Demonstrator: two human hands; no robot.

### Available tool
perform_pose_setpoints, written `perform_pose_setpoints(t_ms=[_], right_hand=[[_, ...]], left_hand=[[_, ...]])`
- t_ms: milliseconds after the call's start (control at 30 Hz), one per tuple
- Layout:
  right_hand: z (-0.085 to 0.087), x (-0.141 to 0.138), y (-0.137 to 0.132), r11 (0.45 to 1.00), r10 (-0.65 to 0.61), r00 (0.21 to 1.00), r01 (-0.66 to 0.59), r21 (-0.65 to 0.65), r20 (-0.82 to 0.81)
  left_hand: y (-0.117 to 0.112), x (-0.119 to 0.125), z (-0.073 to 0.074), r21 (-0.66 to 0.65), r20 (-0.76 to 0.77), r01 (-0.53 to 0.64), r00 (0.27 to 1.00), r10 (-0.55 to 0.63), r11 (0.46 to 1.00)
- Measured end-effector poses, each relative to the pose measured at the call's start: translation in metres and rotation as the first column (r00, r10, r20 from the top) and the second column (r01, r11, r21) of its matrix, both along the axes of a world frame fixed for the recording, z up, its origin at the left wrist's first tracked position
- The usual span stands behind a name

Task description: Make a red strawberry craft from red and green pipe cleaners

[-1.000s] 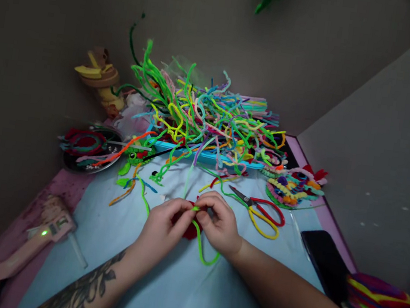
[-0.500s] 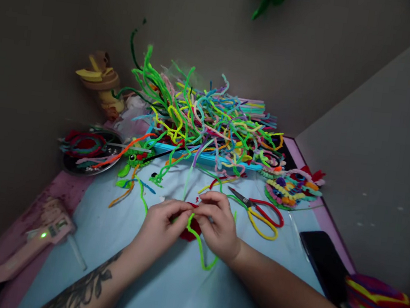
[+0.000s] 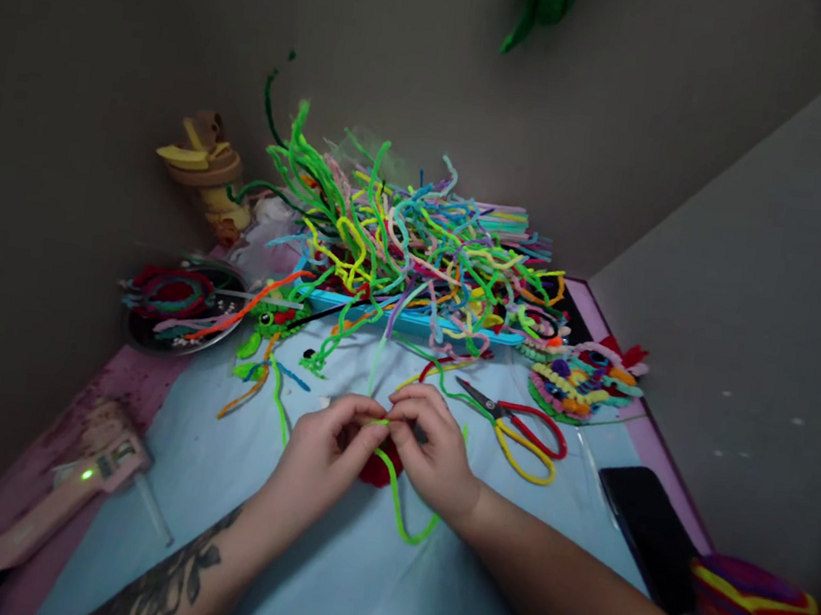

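My left hand (image 3: 321,457) and my right hand (image 3: 431,449) meet over the light blue sheet (image 3: 221,484), fingertips pinched together on a bright green pipe cleaner (image 3: 396,502). Its loose end loops down below my right hand. A small red fuzzy piece (image 3: 380,470) sits between and under both hands, partly hidden. Red-and-yellow scissors (image 3: 520,428) lie just right of my right hand.
A big tangle of coloured pipe cleaners (image 3: 404,241) fills a blue tray at the back. A dark plate of craft bits (image 3: 180,302) lies left, a pink glue gun (image 3: 64,494) near left, a woven colourful piece (image 3: 583,376) and a black phone (image 3: 646,525) right.
My hands stay in place, fingers working the green pipe cleaner; its upper end has shifted between my fingertips. The view has tilted slightly.
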State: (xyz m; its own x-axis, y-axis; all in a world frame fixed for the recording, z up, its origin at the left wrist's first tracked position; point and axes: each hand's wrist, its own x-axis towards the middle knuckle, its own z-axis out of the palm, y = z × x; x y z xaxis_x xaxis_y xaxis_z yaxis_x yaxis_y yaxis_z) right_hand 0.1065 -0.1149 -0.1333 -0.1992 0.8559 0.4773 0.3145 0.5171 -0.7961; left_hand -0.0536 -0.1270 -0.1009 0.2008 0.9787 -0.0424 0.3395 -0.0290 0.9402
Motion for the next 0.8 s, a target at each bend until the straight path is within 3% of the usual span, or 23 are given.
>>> perform_pose_setpoints(t_ms=[267, 533, 800], right_hand=[[-0.001, -0.0005, 0.0002, 0.997, 0.029, 0.998, -0.032, -0.064, -0.047], [0.0012, 0.0004, -0.0008, 0.995, 0.033, 0.998, -0.036, -0.09, -0.044], [0.0017, 0.0014, -0.002, 0.999, 0.01, 1.0, -0.011, -0.043, -0.023]], left_hand=[[-0.0037, 0.0008, -0.0028, 0.076, -0.048, 0.051, 0.998, -0.047, 0.996], [-0.0067, -0.0014, -0.0025, 0.237, -0.203, 0.103, 0.978, -0.054, 0.966], [0.0004, 0.0001, 0.0023, 0.021, -0.043, 0.072, 0.997, -0.071, 0.997]])
